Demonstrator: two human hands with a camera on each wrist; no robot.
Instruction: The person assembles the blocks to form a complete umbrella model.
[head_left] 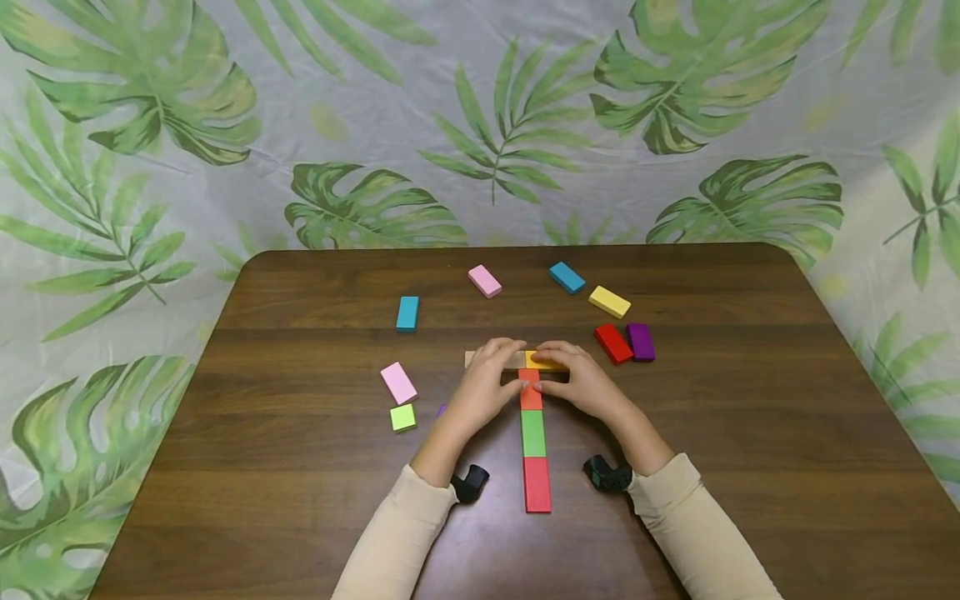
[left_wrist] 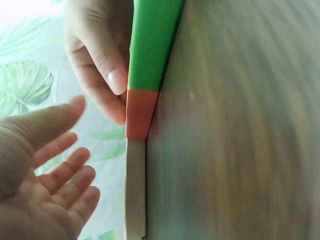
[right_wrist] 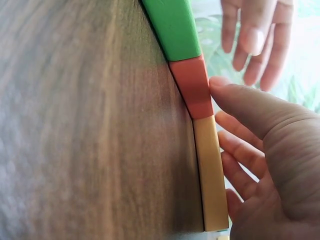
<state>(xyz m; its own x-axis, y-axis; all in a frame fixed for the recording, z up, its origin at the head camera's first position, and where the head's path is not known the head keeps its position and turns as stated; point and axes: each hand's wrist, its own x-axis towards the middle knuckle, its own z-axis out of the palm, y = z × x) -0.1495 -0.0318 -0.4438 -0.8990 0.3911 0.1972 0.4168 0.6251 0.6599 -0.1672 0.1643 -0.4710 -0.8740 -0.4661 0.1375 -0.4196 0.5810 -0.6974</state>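
Note:
On the table, an orange block (head_left: 531,389), a green block (head_left: 532,433) and a red block (head_left: 537,484) form a straight column. A natural wood block (head_left: 514,361) and a yellow-orange block (head_left: 542,360) lie end to end across its far end, making a T. My left hand (head_left: 486,385) hovers over the wood block, fingers spread and loosely bent with nothing between them. Over the yellow-orange block arches my right hand (head_left: 587,382). In the right wrist view its thumb tip is right at the orange block, and its relaxed fingers lie along the yellow-orange block.
Left of the T lie a pink block (head_left: 399,382), a lime block (head_left: 402,417) and a blue block (head_left: 407,314). Farther back are another pink block (head_left: 484,281), a blue block (head_left: 567,277) and a pale yellow block (head_left: 610,302). Red (head_left: 613,343) and purple (head_left: 641,342) blocks sit right.

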